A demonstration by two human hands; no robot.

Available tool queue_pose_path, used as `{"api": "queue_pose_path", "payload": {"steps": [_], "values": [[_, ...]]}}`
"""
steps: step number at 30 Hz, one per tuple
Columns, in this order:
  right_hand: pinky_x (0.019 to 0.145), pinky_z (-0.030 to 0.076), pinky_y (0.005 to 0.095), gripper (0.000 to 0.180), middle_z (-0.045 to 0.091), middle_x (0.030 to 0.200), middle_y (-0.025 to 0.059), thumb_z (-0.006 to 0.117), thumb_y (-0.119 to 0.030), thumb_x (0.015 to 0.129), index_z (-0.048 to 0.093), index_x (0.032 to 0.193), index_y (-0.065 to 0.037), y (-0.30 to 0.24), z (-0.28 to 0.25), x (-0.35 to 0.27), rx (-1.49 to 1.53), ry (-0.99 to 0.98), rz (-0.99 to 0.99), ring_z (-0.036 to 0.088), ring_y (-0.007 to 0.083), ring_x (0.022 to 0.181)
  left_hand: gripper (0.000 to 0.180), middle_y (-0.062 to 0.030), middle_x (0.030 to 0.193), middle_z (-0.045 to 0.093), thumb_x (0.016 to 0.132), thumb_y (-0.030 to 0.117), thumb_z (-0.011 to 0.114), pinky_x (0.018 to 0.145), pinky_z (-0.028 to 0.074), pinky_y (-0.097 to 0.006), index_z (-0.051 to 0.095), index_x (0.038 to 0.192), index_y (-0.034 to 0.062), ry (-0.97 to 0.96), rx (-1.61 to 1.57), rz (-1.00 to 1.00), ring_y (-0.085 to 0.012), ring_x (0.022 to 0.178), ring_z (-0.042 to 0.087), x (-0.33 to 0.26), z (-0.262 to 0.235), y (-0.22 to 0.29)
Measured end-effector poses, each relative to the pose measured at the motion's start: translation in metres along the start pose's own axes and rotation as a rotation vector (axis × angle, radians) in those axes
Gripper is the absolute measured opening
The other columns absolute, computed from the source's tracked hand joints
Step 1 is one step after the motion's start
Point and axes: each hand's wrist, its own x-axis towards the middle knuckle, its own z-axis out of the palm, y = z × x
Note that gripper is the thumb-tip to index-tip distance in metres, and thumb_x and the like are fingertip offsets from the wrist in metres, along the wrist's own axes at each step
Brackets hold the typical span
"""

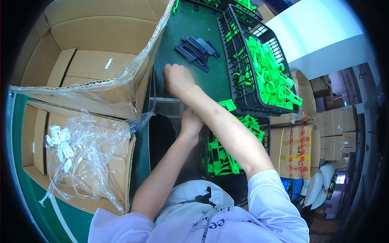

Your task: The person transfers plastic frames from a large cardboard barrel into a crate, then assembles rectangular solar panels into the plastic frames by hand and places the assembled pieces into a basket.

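Note:
My right hand is closed over the green table, near the corner of the large carton. Its fingertips are turned away, so what they hold, if anything, is hidden. Just beside it lies a loose pile of dark blue flat strips. My left hand is closed lower down, below my right forearm, on a bright green plastic piece. The forearm crosses in front of that piece and covers its middle. A black crate with several green plastic pieces stands beneath my right forearm.
A black basket heaped with green pieces stands at the right. On the left are a deep open carton and a shallow carton holding clear plastic film and white parts. Taped boxes are stacked farther right.

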Motion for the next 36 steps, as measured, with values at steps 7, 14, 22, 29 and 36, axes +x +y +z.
{"api": "queue_pose_path", "payload": {"steps": [7,14,22,29,36], "values": [[0.072,0.055,0.0478,0.018,0.065,0.079,0.0267,0.063,0.001,0.07,0.056,0.086,0.005,0.016,0.0,0.004,-0.026,0.024,0.054,0.066,0.0424,0.079,0.02,-0.0117,0.107,0.063,0.092,-0.001,0.052,0.08,0.053,-0.034,0.058,0.111,-0.002,0.011,-0.046,0.035,-0.018,0.095,0.063,0.004,0.001,0.0],[0.082,0.052,0.0455,0.026,0.067,0.088,0.0271,0.073,-0.014,0.073,0.065,0.09,0.004,0.03,-0.011,-0.002,0.156,-0.004,0.245,0.066,0.0416,0.09,0.026,-0.0129,0.106,0.061,0.091,-0.007,0.045,0.086,0.057,-0.038,0.056,0.115,-0.0056,-0.04,-0.074,0.013,-0.0223,0.096,0.063,0.004,0.0,-0.002],[0.083,0.051,0.0412,0.055,0.068,0.097,0.022,0.089,-0.033,0.06,0.068,0.098,0.002,0.028,-0.007,-0.008,0.315,-0.166,0.369,0.066,0.0364,0.094,0.028,-0.0129,0.11,0.06,0.091,-0.007,0.045,0.09,0.055,-0.039,0.053,0.118,-0.0055,-0.018,-0.039,0.029,-0.0228,0.097,0.064,0.004,-0.001,-0.001],[0.081,0.05,0.0456,0.022,0.067,0.089,0.0232,0.074,-0.022,0.078,0.071,0.085,-0.001,0.053,-0.018,-0.016,0.409,0.121,0.462,0.065,0.0405,0.089,0.026,-0.0145,0.108,0.06,0.09,-0.009,0.044,0.086,0.057,-0.037,0.055,0.114,-0.006,-0.016,-0.066,0.008,-0.0232,0.097,0.063,0.005,0.001,-0.002],[0.057,0.04,0.0255,0.029,0.06,0.082,-0.0013,0.048,-0.028,0.101,0.063,0.113,-0.006,0.06,-0.053,-0.064,1.252,-0.061,0.521,0.05,0.0075,0.065,0.027,-0.0132,0.102,0.06,0.087,-0.012,0.048,0.087,0.057,-0.035,0.056,0.113,-0.0064,0.031,-0.162,-0.036,-0.0215,0.094,0.062,0.009,-0.008,0.002]]}}
